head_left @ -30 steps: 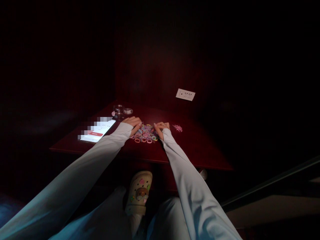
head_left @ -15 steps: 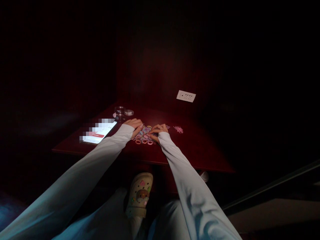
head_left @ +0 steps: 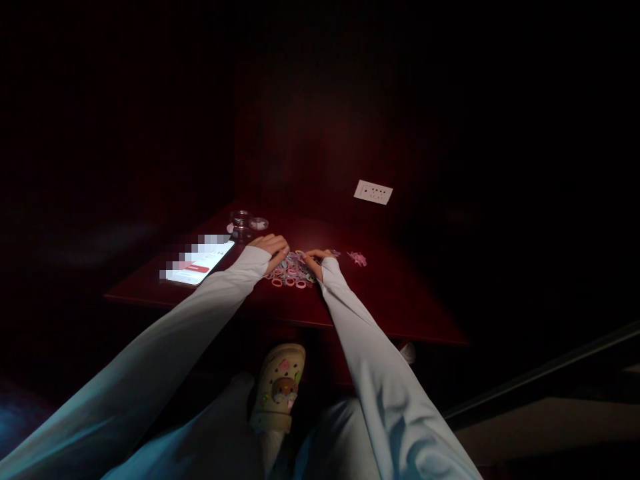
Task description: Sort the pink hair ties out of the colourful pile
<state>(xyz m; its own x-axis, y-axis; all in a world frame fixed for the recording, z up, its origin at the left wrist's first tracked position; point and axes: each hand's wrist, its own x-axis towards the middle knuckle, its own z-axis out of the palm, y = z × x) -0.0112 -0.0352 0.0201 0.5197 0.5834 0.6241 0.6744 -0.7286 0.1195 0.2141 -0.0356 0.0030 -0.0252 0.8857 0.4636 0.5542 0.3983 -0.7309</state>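
A pile of small pastel hair ties (head_left: 291, 272) lies on the dark red table, with a few separate rings along its near edge. My left hand (head_left: 273, 248) rests at the pile's left side, fingers bent down; whether anything is between them is too small to tell. At the pile's right edge is my right hand (head_left: 318, 260), its thumb and forefinger reaching onto the ties, the other fingers mostly hidden. A smaller bunch of pink ties (head_left: 357, 259) sits apart, to the right of my right hand.
A lit phone (head_left: 200, 260) lies on the table (head_left: 390, 300) at the left. Behind it stand a clear round container (head_left: 241, 219) and its lid (head_left: 259, 224). A white socket plate (head_left: 373, 192) is on the back wall. Below the table's edge shows a clog (head_left: 280, 387).
My right hand has shifted slightly right and its thumb and forefinger have drawn back from the pile's middle. My left hand has barely moved.
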